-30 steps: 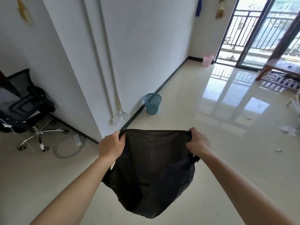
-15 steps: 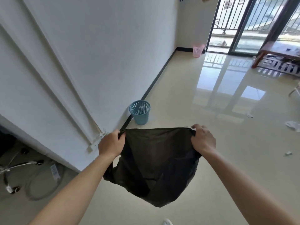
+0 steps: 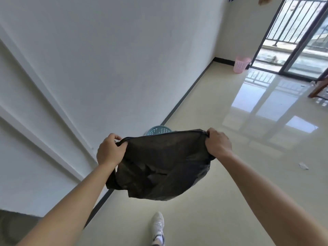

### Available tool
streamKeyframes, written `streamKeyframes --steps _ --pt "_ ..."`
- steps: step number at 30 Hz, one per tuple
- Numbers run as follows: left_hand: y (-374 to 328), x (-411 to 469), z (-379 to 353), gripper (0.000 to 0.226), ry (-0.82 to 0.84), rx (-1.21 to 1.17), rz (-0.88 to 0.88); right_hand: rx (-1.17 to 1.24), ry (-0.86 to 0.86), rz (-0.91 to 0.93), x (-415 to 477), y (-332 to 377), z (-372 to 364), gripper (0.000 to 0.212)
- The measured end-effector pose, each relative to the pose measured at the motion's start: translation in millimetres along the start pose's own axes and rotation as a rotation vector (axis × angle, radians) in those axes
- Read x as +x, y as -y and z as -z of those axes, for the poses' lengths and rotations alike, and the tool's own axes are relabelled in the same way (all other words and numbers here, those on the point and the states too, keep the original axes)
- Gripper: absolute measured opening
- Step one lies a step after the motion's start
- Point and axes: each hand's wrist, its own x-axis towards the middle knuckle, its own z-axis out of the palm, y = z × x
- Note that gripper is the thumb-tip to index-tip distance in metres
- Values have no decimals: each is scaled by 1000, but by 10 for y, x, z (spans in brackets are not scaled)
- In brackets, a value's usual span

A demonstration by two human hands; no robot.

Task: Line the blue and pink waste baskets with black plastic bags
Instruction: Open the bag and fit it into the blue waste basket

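Note:
A black plastic bag [image 3: 159,166] hangs stretched between my hands, its mouth pulled wide. My left hand [image 3: 110,150] grips the bag's left top corner and my right hand [image 3: 218,143] grips the right top corner. Just behind the bag's top edge, the rim of the blue waste basket [image 3: 159,130] shows on the floor by the wall; the bag hides most of it. The pink waste basket [image 3: 241,64] stands far off in the corner beside the balcony door.
A white wall [image 3: 124,59] with a black baseboard runs along my left. Glossy beige floor [image 3: 248,157] spreads to the right. My white shoe [image 3: 157,226] is on the floor below the bag. A wooden furniture leg [image 3: 317,87] and a paper scrap [image 3: 303,166] lie at right.
I have walked forward: the blue basket is now close and mostly hidden behind the bag, the pink one looks larger, and the office chair has left the view. My hands keep their grip.

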Motion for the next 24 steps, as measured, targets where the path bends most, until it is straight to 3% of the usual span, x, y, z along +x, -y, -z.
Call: streamKeyframes --steps 6,11,17,20,21,24 --pt "-306 1435 -591 23 56 -5 73 -19 43 -2 1480 419 -24 21" --pt "-715 2256 -955 17 19 9 95 -45 95 80 2353 500 23 34" --pt "-824 3035 -1771 23 -70 105 259 -126 167 234 3839 561 -505 82" --pt "-770 3203 -2230 30 -59 204 445 -233 357 347 4577 592 -880 105" --pt "-754 3235 -2382 32 -52 231 501 -284 427 383 4820 597 -1008 98" --pt "-744 3298 -2773 35 -46 280 653 -397 547 468 5390 616 -1355 41"
